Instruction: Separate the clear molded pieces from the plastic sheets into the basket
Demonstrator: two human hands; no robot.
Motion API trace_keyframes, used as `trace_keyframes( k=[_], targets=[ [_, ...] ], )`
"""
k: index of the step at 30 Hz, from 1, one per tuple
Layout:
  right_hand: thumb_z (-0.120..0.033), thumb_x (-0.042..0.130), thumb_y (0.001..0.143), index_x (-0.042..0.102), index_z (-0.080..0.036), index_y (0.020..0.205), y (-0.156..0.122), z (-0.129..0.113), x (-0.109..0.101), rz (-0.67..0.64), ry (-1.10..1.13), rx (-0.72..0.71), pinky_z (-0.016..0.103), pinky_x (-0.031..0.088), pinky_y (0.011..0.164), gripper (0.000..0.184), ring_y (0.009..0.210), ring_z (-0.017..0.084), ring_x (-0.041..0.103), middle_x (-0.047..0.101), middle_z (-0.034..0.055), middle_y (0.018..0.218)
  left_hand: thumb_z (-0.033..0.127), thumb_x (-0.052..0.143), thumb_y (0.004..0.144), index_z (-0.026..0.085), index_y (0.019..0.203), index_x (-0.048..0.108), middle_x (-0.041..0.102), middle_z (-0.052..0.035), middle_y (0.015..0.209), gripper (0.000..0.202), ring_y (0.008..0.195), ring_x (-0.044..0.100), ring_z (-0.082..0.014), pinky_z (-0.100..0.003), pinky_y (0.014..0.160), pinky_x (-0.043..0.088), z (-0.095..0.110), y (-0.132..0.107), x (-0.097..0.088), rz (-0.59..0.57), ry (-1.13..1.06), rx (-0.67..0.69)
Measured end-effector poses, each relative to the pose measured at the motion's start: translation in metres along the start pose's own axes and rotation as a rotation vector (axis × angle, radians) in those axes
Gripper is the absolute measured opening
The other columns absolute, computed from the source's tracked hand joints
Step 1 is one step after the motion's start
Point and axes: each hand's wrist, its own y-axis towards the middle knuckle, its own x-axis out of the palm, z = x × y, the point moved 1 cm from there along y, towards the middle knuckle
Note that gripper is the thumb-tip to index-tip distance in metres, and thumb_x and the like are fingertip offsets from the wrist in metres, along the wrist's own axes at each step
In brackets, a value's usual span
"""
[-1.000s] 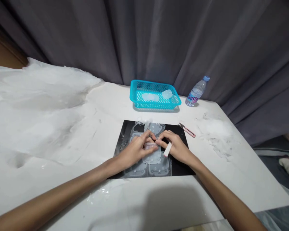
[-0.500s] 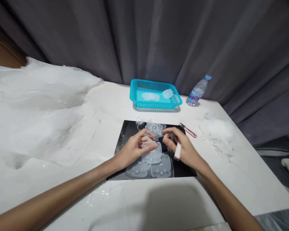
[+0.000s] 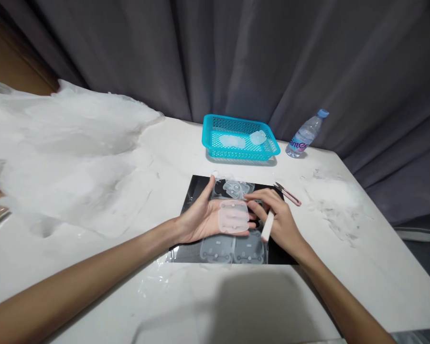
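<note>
Clear pieces (image 3: 258,138) lie already in the basket (image 3: 241,154); other pieces (image 3: 251,247) remain on the board (image 3: 278,254). One piece (image 3: 233,217) rests upon the flattened left hand (image 3: 204,219); the right hand (image 3: 278,216) grips a white stick (image 3: 268,226).

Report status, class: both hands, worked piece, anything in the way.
Left hand open, palm up, bearing translucent, rounded-square, plastic-looking piece. Right hand close by, gripping slim white stick. No obstruction seen; pink-handled metal snips lie beyond right hand.
</note>
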Motion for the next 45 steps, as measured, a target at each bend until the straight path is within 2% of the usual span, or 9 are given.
trace_keyframes(
  k=[5, 14, 19, 23, 26, 29, 33, 36, 45],
  targets=[
    [-0.036, 0.06, 0.103, 0.073, -0.026, 0.118, 0.004, 0.005, -0.004, 0.01, -0.04, -0.004, 0.035, 0.047, 0.077, 0.023, 0.092, 0.022, 0.062, 0.07, 0.0074, 0.111, 0.092, 0.028, 0.088, 0.003, 0.129, 0.067, 0.075, -0.0268, 0.121, 0.106, 0.116, 0.072, -0.0367, -0.054, 0.11, 0.048, -0.003, 0.002, -0.003, 0.003, 0.001, -0.019],
    [-0.03, 0.068, 0.097, 0.076, -0.023, 0.096, 0.008, 0.0, 0.0, -0.041, 0.001, -0.019, 0.033, 0.045, 0.073, 0.011, 0.078, 0.019, 0.057, 0.073, 0.004, 0.089, 0.092, 0.021, 0.089, 0.002, 0.13, 0.066, 0.072, -0.0278, 0.127, 0.108, 0.126, 0.067, -0.0366, -0.051, 0.116, 0.043, -0.004, 0.002, -0.002, 0.012, 0.089, -0.011],
    [-0.04, 0.067, 0.094, 0.071, -0.019, 0.094, 0.107, 0.017, -0.033, 0.178, 0.025, -0.093, 0.032, 0.049, 0.077, 0.021, 0.08, 0.019, 0.063, 0.073, 0.0042, 0.091, 0.084, 0.023, 0.096, 0.006, 0.132, 0.063, 0.068, -0.0262, 0.137, 0.094, 0.132, 0.063, -0.0344, -0.049, 0.118, 0.042, -0.006, -0.004, 0.001, 0.186, 0.325, 0.131],
    [-0.054, 0.041, 0.105, 0.068, -0.019, 0.089, 0.173, 0.026, -0.052, 0.317, -0.263, -0.033, 0.042, 0.048, 0.088, 0.048, 0.091, 0.025, 0.064, 0.071, 0.0096, 0.09, 0.063, 0.05, 0.102, 0.019, 0.127, 0.066, 0.07, -0.0145, 0.134, 0.053, 0.129, 0.063, -0.0303, -0.049, 0.116, 0.042, 0.006, -0.03, -0.005, 0.239, 1.06, 0.353],
    [-0.064, 0.022, 0.107, 0.068, -0.021, 0.095, 0.143, 0.02, -0.042, 0.32, -0.276, -0.086, 0.046, 0.046, 0.098, 0.064, 0.104, 0.027, 0.062, 0.07, 0.0113, 0.105, 0.052, 0.066, 0.098, 0.029, 0.134, 0.064, 0.06, -0.008, 0.149, 0.043, 0.138, 0.054, -0.0294, -0.048, 0.118, 0.039, 0.017, -0.052, -0.016, 0.194, 1.573, 0.392],
    [-0.07, 0.016, 0.105, 0.066, -0.022, 0.099, 0.073, 0.005, -0.018, 0.103, 0.007, 0.015, 0.034, 0.052, 0.072, 0.069, 0.075, 0.019, 0.061, 0.066, 0.006, 0.088, 0.055, 0.069, 0.095, 0.031, 0.137, 0.063, 0.055, -0.0076, 0.155, 0.049, 0.14, 0.051, -0.0307, -0.047, 0.117, 0.038, 0.02, -0.061, -0.027, 0.15, 1.809, 0.401],
    [-0.054, 0.056, 0.102, 0.066, -0.022, 0.091, 0.003, -0.016, 0.01, -0.258, 0.11, 0.045, 0.029, 0.051, 0.067, 0.036, 0.073, 0.017, 0.063, 0.066, 0.0026, 0.085, 0.057, 0.068, 0.095, 0.027, 0.133, 0.068, 0.061, -0.0086, 0.15, 0.048, 0.134, 0.058, -0.0304, -0.045, 0.112, 0.042, 0.016, -0.056, -0.033, 0.168, 1.922, 0.5],
    [-0.037, 0.063, 0.102, 0.07, -0.023, 0.101, -0.013, -0.023, 0.022, -0.348, 0.106, -0.044, 0.029, 0.053, 0.082, 0.016, 0.09, 0.017, 0.067, 0.07, 0.0038, 0.101, 0.058, 0.069, 0.094, 0.025, 0.128, 0.072, 0.063, -0.0091, 0.148, 0.047, 0.13, 0.061, -0.0307, -0.046, 0.112, 0.043, 0.013, -0.053, -0.033, 0.182, 1.979, 0.57],
    [-0.025, 0.06, 0.104, 0.069, -0.023, 0.104, -0.013, -0.014, 0.03, -0.375, 0.12, -0.119, 0.032, 0.052, 0.095, 0.009, 0.101, 0.018, 0.068, 0.071, 0.0039, 0.105, 0.061, 0.069, 0.092, 0.023, 0.129, 0.072, 0.063, -0.0101, 0.148, 0.054, 0.129, 0.064, -0.0318, -0.049, 0.113, 0.046, 0.004, -0.056, -0.033, 0.272, 2.032, 0.596]
  ],
)
